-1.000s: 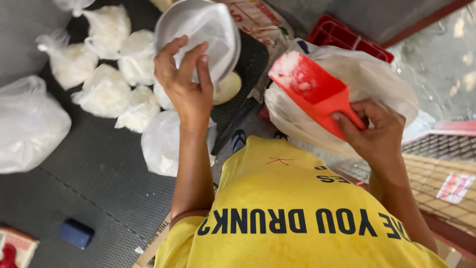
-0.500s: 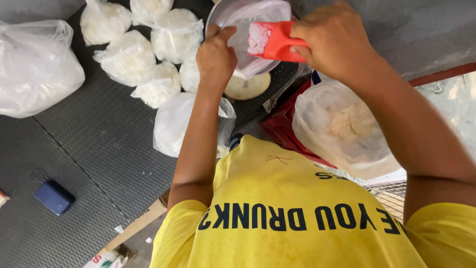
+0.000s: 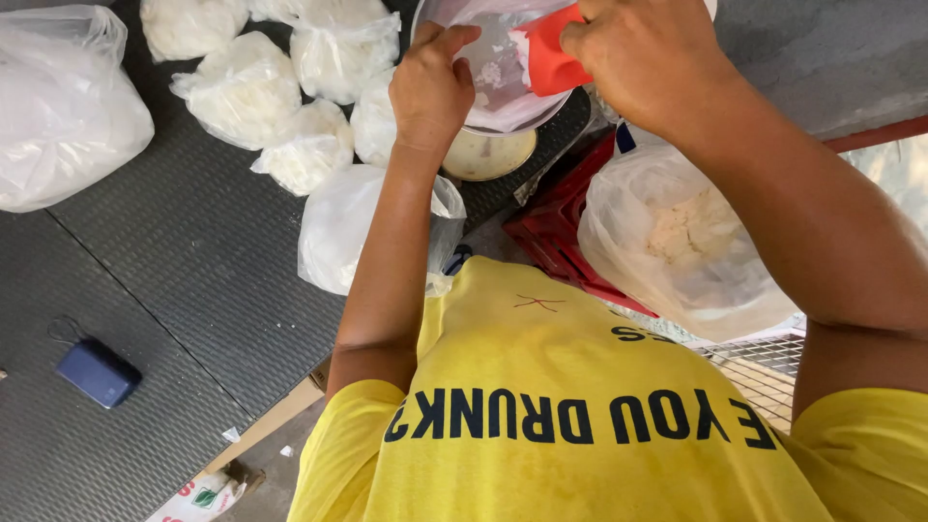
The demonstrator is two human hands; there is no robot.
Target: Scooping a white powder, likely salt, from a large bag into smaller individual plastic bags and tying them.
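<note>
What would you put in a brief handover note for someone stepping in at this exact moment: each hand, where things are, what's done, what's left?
Left hand: grip on the rim of the bag-lined bowl, holding it steady.
Right hand: grips the red scoop, tipped into the bowl.
Open sack of pale powder sits at the right.
Done: several tied, filled bags lie on the dark mat.
Left: the bag in the bowl is open, not yet tied.

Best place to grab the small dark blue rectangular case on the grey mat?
Probably pinch the small dark blue rectangular case across its two long edges, coming straight down from above. It lies flat on the grey ribbed mat with bare mat around it; avoid the thin cord loop at its upper-left end.
</note>
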